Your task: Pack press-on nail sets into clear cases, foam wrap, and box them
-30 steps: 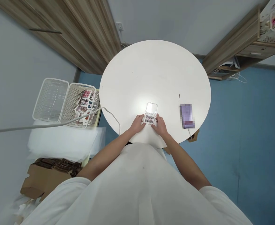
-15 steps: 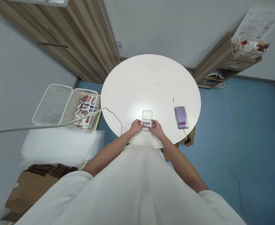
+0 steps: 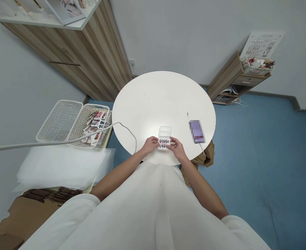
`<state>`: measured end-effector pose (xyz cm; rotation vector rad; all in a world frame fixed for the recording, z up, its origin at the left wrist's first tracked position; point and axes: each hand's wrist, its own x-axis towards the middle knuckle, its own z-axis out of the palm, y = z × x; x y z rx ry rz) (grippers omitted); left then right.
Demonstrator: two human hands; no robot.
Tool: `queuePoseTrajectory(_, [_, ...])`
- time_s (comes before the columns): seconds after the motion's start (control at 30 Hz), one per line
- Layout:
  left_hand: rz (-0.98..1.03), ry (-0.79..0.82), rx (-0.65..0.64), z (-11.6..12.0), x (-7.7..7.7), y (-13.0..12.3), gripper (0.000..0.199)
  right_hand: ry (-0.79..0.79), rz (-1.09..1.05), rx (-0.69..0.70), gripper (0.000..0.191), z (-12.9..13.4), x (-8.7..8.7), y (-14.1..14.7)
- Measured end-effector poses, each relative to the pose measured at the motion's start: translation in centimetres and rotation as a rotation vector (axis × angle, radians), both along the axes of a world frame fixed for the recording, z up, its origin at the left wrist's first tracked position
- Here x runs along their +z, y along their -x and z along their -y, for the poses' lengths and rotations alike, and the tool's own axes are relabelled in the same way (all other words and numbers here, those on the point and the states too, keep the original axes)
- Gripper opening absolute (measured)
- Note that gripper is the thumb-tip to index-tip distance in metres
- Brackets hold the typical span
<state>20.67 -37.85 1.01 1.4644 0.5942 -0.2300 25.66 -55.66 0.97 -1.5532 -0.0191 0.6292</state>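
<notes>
A small clear plastic case (image 3: 164, 147) lies near the front edge of the round white table, with its transparent lid (image 3: 165, 131) tipped back. Two rows of dark, patterned press-on nails (image 3: 164, 141) sit inside it. My left hand (image 3: 150, 145) grips the case's left side with its fingertips. On the opposite side, my right hand (image 3: 177, 149) has its thumb at the lower right corner and its fingers along the right edge.
On the white table (image 3: 163, 93), a purple phone-like object (image 3: 197, 132), blurred out, lies to the right with a cable. A white cord (image 3: 64, 141) crosses from the left. Beside the table stand a basket of nail cards (image 3: 76, 121), white sheets (image 3: 56, 166) and cardboard (image 3: 22, 218).
My view has tilted upward, showing more of the shelf top. Both thumbs have shifted outward from the nails towards the case's sides. The lid stays raised.
</notes>
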Motion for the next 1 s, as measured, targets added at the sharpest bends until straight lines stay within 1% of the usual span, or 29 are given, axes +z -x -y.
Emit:
queuePoseTrajectory(0.07, [0.027,0.001,0.002,0.1,0.0,-0.1,0.025,-0.020,-0.013,-0.023,0.056,0.2,0.2,0.0])
queuePoseTrajectory(0.13, [0.046,0.063,-0.007,0.1,0.0,-0.1,0.027,-0.046,-0.055,-0.065,0.052,0.3,0.2,0.0])
queuePoseTrajectory(0.23, [0.048,0.178,-0.031,-0.1,0.2,-0.1,0.030,-0.130,-0.188,-0.116,0.041,0.5,0.2,-0.5])
queuePoseTrajectory(0.3, [0.045,0.235,-0.047,-0.2,0.4,0.0,0.032,-0.202,-0.268,-0.124,0.038,0.5,0.2,-1.0])
queuePoseTrajectory(0.37, [0.034,0.275,-0.068,-0.4,0.6,0.1,0.034,-0.252,-0.296,-0.124,0.036,0.4,0.4,-1.6])
queuePoseTrajectory(0.43, [0.017,0.311,-0.082,-0.5,0.8,0.2,0.036,-0.262,-0.295,-0.124,0.034,0.2,0.7,-2.1])
queuePoseTrajectory(0.53, [0.000,0.368,-0.082,-0.7,1.0,0.3,0.037,-0.236,-0.299,-0.113,0.036,-0.1,1.1,-2.6])
queuePoseTrajectory(0.67, [-0.010,0.377,-0.054,-1.0,1.1,0.3,0.039,-0.258,-0.295,-0.093,0.039,-0.3,1.5,-2.6])
queuePoseTrajectory(0.8, [-0.026,0.372,-0.061,-1.3,0.9,0.3,0.039,-0.286,-0.257,-0.097,0.039,-0.5,1.6,-2.4])
queuePoseTrajectory(0.9, [-0.028,0.367,-0.056,-1.3,0.8,0.4,0.038,-0.285,-0.225,-0.112,0.035,-0.6,1.5,-2.3])
queuePoseTrajectory(1.0, [-0.031,0.375,-0.041,-1.2,0.8,0.5,0.036,-0.290,-0.229,-0.135,0.025,-0.6,1.4,-2.2])
